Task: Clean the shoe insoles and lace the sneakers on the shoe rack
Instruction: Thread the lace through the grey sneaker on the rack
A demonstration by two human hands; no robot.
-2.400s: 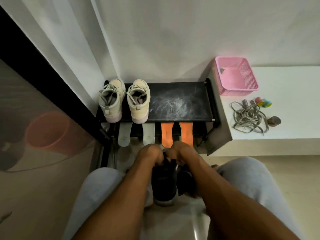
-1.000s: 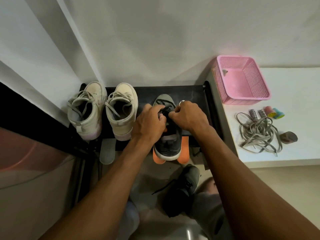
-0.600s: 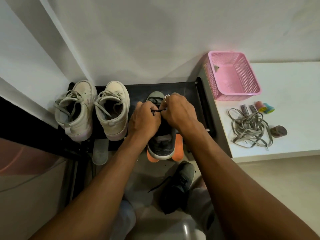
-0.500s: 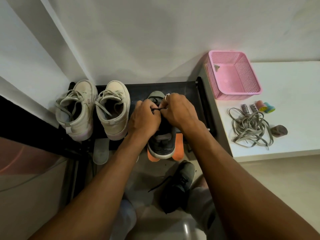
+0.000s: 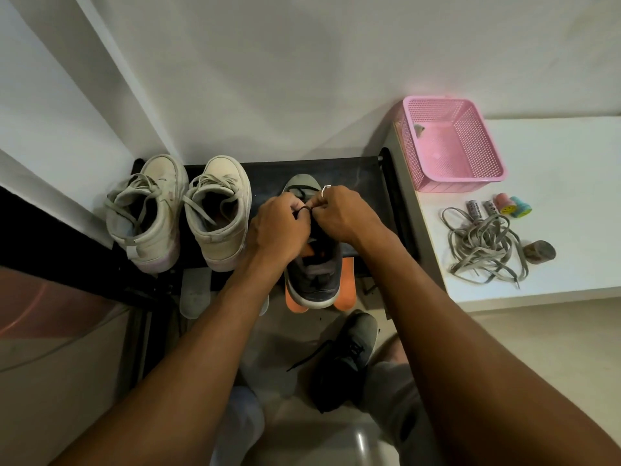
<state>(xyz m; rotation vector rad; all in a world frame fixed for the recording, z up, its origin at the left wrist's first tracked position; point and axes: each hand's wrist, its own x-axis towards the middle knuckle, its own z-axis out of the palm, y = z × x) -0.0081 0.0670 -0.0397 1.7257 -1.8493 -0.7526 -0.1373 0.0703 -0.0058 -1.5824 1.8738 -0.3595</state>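
Note:
A dark grey sneaker (image 5: 314, 280) stands on the black shoe rack (image 5: 356, 169), toe toward the wall. Over its tongue, my left hand (image 5: 277, 230) and my right hand (image 5: 339, 215) each pinch its black lace, knuckles almost touching. Its mate, a second dark sneaker (image 5: 346, 361), lies on the floor by my knee with a loose lace. Two cream sneakers (image 5: 148, 213) (image 5: 218, 213) stand laced on the rack's left. Orange insoles (image 5: 347, 290) and grey insoles (image 5: 195, 292) stick out from the shelf below.
A pink mesh basket (image 5: 453, 153) sits on the white ledge (image 5: 571, 169) to the right, with a tangle of grey laces (image 5: 480, 247), small batteries, coloured rolls and a brown cap (image 5: 539, 252). A wall rises behind the rack; a glass panel stands at left.
The dark sneaker went from the floor between my knees up onto the rack. Since then both hands have stayed over its tongue, working the lace with small finger movements.

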